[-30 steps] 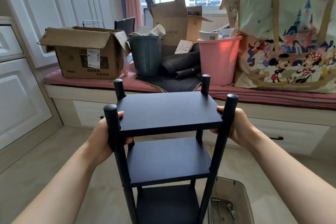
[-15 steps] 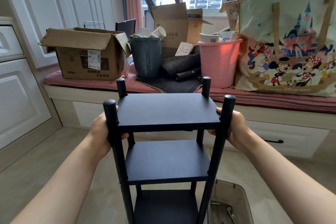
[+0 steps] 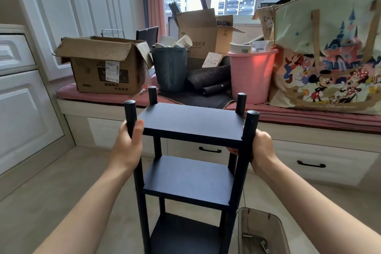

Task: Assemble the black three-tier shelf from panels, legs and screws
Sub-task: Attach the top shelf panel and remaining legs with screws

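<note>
Presently, the black three-tier shelf (image 3: 190, 125) stands upright at centre frame, all three panels fitted between four legs whose rounded tops rise above the top panel. The left hand (image 3: 127, 146) grips the near left leg (image 3: 130, 117), thumb curled over the top panel's corner. The right hand (image 3: 261, 148) grips the near right leg (image 3: 250, 128) just below the top panel, fingers wrapped behind it.

Containers: a clear plastic bin (image 3: 261, 231) sits on the floor just beside the shelf's lower right; it holds a few small metal pieces, too small to identify. On the window seat (image 3: 309, 117) behind, an open cardboard box (image 3: 103, 68) stands at left, contents hidden. A dark grey bucket (image 3: 170, 68) holds paper cups and other items. A pink bucket (image 3: 250, 74) holds papers. A taller open carton (image 3: 203, 35) stands behind the buckets with dark rods projecting upward. A large printed tote bag (image 3: 329, 57) occupies the right end.

Edges and room: the seat's front edge runs just behind the shelf's far legs. Bare floor (image 3: 51, 192) extends to the left as far as the white cabinets (image 3: 22, 109). On the right the bin lies near the shelf's foot.
</note>
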A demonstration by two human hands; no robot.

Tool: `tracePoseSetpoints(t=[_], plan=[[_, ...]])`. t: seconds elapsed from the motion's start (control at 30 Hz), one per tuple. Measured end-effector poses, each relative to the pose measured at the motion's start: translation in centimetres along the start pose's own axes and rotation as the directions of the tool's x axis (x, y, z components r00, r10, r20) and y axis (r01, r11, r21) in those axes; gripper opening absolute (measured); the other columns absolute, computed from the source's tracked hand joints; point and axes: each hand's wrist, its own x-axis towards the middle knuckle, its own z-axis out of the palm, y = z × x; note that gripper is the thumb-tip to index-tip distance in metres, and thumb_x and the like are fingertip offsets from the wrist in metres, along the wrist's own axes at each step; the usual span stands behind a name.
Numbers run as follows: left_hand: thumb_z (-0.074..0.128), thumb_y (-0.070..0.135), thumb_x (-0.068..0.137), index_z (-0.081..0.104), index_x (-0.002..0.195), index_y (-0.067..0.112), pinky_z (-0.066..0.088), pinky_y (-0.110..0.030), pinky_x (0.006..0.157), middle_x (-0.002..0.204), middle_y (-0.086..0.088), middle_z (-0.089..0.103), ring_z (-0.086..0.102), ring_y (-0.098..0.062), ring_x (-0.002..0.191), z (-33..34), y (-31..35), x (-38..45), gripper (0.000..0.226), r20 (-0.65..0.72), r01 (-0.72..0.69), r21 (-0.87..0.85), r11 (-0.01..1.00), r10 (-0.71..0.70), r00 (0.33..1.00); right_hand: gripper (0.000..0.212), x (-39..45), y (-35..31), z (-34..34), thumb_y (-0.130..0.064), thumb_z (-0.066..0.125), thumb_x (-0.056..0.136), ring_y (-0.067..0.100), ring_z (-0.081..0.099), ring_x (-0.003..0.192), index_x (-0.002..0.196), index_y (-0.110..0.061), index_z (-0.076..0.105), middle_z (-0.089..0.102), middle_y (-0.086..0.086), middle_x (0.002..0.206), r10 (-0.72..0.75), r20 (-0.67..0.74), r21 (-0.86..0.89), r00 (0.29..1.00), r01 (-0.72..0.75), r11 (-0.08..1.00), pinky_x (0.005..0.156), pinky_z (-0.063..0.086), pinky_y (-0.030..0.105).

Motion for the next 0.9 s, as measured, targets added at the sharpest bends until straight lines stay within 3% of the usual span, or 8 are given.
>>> tracePoseSetpoints(t=[0.07, 0.13, 0.23, 0.4, 0.5, 0.6, 0.77, 0.9], plan=[[0.062, 0.037, 0.097, 0.047, 0.135, 0.021, 0.043, -0.036, 0.095, 0.122, 0.002, 0.062, 0.056, -0.023, 0.121, 0.0, -0.2, -0.1, 0.044, 0.048, -0.015, 0.022, 1.0, 0.014, 0.999, 0.052, -0.4, 0.0, 0.2, -0.004, 0.037, 0.084, 0.025, 0.062, 0.044, 0.042, -0.018, 0.065, 0.06, 0.002, 0.048, -0.022, 0.005, -0.048, 1.0, 0.022, 0.999, 0.046, 0.052, 0.03], [0.069, 0.025, 0.093, 0.035, 0.148, 0.024, 0.038, -0.045, 0.111, 0.139, 0.002, 0.055, 0.049, -0.023, 0.133, 0.0, -0.3, -0.1, 0.065, 0.092, 0.008, 0.054, 0.998, -0.013, 0.996, 0.05, -0.7, 0.0, 0.4, -0.006, 0.037, 0.085, 0.03, 0.067, 0.051, 0.05, -0.017, 0.071, 0.066, 0.007, 0.055, -0.029, 0.011, -0.098, 1.0, 0.03, 0.995, 0.052, 0.056, 0.033], [0.072, 0.018, 0.088, 0.02, 0.156, 0.025, 0.033, -0.049, 0.117, 0.152, -0.002, 0.045, 0.04, -0.025, 0.141, -0.1, -0.5, 0.1, 0.085, 0.12, 0.045, 0.107, 0.993, -0.058, 0.991, 0.038, -1.1, 0.1, 0.5, -0.018, 0.042, 0.078, 0.035, 0.07, 0.056, 0.055, -0.016, 0.072, 0.069, 0.013, 0.06, -0.014, 0.007, -0.187, 1.0, 0.015, 0.982, 0.055, 0.057, 0.034], [0.073, 0.017, 0.087, -0.005, 0.16, 0.023, 0.018, -0.046, 0.124, 0.168, -0.003, 0.013, 0.013, -0.023, 0.154, 0.0, -0.5, -0.3, 0.108, 0.137, 0.053, 0.172, 0.984, -0.077, 0.988, 0.025, -1.7, -0.3, 0.8, -0.028, 0.045, 0.068, 0.03, 0.067, 0.053, 0.062, -0.008, 0.059, 0.063, 0.01, 0.056, 0.022, -0.015, -0.285, 1.0, -0.025, 0.958, 0.068, 0.054, 0.042], [0.072, 0.021, 0.088, -0.011, 0.16, 0.025, 0.013, -0.04, 0.122, 0.169, -0.003, -0.009, -0.001, -0.019, 0.155, 1.0, 0.2, -1.1, 0.109, 0.116, 0.025, 0.242, 0.97, -0.054, 0.992, 0.029, -2.1, -0.1, 1.5, -0.021, 0.044, 0.084, 0.03, 0.068, 0.053, 0.071, -0.002, 0.062, 0.064, 0.009, 0.056, 0.008, -0.009, -0.269, 1.0, -0.01, 0.963, 0.069, 0.056, 0.042], [0.072, 0.022, 0.088, -0.009, 0.159, 0.034, 0.01, -0.042, 0.123, 0.166, -0.007, -0.02, -0.009, -0.022, 0.155, 2.7, 0.9, -2.0, 0.109, 0.178, -0.045, 0.299, 0.953, -0.01, 0.984, 0.031, -2.5, 0.1, 2.3, -0.022, 0.044, 0.091, 0.03, 0.071, 0.057, 0.076, -0.001, 0.063, 0.065, 0.01, 0.059, 0.013, 0.015, -0.278, 1.0, -0.008, 0.961, 0.065, 0.057, 0.038], [0.072, 0.045, 0.085, -0.009, 0.156, 0.043, -0.021, -0.045, 0.115, 0.157, -0.003, -0.042, -0.048, -0.024, 0.139, 4.6, 0.6, -3.2, 0.108, 0.278, -0.28, 0.559, 0.78, 0.142, 0.95, 0.035, -3.2, 0.1, 2.8, -0.028, 0.049, 0.093, 0.03, 0.073, 0.063, 0.075, -0.002, 0.062, 0.066, 0.012, 0.063, 0.025, 0.083, -0.305, 0.996, 0.001, 0.952, 0.057, 0.058, 0.033], [0.067, 0.07, 0.077, 0.002, 0.158, 0.042, -0.032, -0.044, 0.108, 0.162, 0.008, -0.031, -0.053, -0.017, 0.133, 5.7, 0.6, -4.2, 0.107, 0.425, -0.501, 0.572, 0.649, 0.288, 0.858, 0.037, -3.6, 0.5, 3.0, -0.041, 0.05, 0.082, 0.036, 0.07, 0.074, 0.072, -0.007, 0.06, 0.062, 0.015, 0.068, 0.048, 0.128, -0.421, 0.991, 0.01, 0.907, 0.08, 0.058, 0.056]])
